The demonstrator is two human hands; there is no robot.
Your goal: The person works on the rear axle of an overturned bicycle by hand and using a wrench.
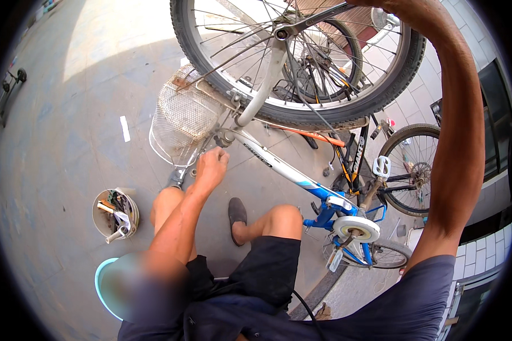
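A white and blue bicycle stands tilted in front of me, its front wheel (330, 108) raised toward the top of the view. A steel wrench (316, 19) sits with its end around the axle nut at the wheel's hub. The wrench's other end runs into my right hand (384, 4), closed on it and partly cut off by the top edge. My left hand (213, 165) is closed beside the head of the frame (256, 149), just below the wire basket (182, 111). Whatever its curled fingers hold, if anything, is hidden.
To the left, a round bucket (132, 199) holds several tools. More bicycles stand behind, one showing its rear wheel (412, 170) at the right. A white strip (124, 129) lies on the paving. The tiled wall (489, 250) borders the right side. A light-blue rim (101, 284) shows lower left.
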